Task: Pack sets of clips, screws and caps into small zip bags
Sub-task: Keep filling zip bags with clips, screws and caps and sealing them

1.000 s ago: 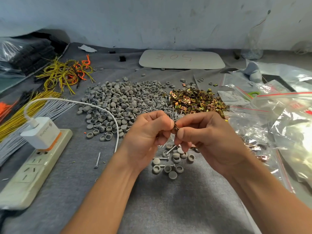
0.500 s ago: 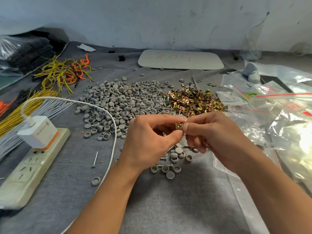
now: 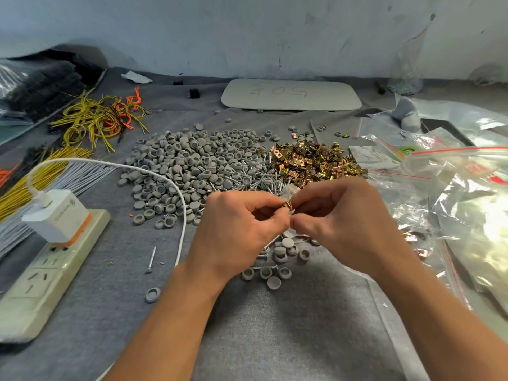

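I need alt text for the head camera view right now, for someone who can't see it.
The left hand and right hand meet above a grey cloth and pinch a gold clip between their fingertips. Behind them lie heaps of grey caps, screws and gold clips; clear zip bags at the right, a power strip at the left.

clip [image 3: 287, 206] mostly hidden by fingertips [image 3: 299, 203], small zip bag [image 3: 290, 189] largely behind right hand [image 3: 349, 224], power strip [image 3: 41, 284] cut by left edge

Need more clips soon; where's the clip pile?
Head view: the gold clip pile lies right of centre, between the grey cap heap and the zip bags.
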Action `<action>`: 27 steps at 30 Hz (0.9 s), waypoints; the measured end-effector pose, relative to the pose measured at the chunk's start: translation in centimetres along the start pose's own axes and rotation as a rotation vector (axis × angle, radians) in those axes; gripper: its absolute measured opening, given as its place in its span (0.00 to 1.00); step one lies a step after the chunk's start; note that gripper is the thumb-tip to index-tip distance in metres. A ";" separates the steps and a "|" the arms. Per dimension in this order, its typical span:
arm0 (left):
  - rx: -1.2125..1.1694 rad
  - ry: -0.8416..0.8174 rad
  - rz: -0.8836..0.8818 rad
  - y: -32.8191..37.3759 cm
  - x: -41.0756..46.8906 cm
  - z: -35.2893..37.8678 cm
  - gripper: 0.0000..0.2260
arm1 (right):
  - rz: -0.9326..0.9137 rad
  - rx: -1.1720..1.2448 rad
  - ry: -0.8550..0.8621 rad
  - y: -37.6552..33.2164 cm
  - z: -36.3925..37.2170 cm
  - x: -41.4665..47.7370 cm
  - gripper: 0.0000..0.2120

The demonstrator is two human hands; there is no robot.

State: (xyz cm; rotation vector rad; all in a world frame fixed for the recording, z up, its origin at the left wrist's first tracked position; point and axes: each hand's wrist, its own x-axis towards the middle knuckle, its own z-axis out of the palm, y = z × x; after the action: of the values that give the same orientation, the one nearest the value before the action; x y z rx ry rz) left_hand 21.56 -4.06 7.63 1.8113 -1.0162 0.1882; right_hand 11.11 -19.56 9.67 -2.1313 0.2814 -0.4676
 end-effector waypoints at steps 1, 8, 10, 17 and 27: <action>-0.024 0.000 -0.018 0.0 0.0 0.1 0.04 | -0.019 -0.008 0.041 0.0 0.1 -0.1 0.12; -0.140 -0.045 -0.095 -0.2 0.1 0.2 0.06 | -0.138 -0.101 0.099 -0.7 0.1 0.1 0.15; -0.135 -0.045 -0.100 -0.1 0.1 0.1 0.09 | -0.164 -0.169 0.120 -1.0 0.4 -0.1 0.14; -0.030 -0.054 -0.108 -0.3 0.0 0.0 0.04 | -0.306 -0.409 0.055 -1.9 0.5 0.0 0.13; -0.068 -0.062 -0.150 0.2 0.2 -0.2 0.05 | -0.174 -0.168 0.073 -1.7 0.7 0.0 0.12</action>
State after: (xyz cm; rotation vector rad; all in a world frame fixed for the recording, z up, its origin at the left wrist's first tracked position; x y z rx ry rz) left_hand 21.61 -4.00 7.91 1.8321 -0.9139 0.0055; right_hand 11.40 -18.11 10.72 -2.3171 0.1825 -0.6437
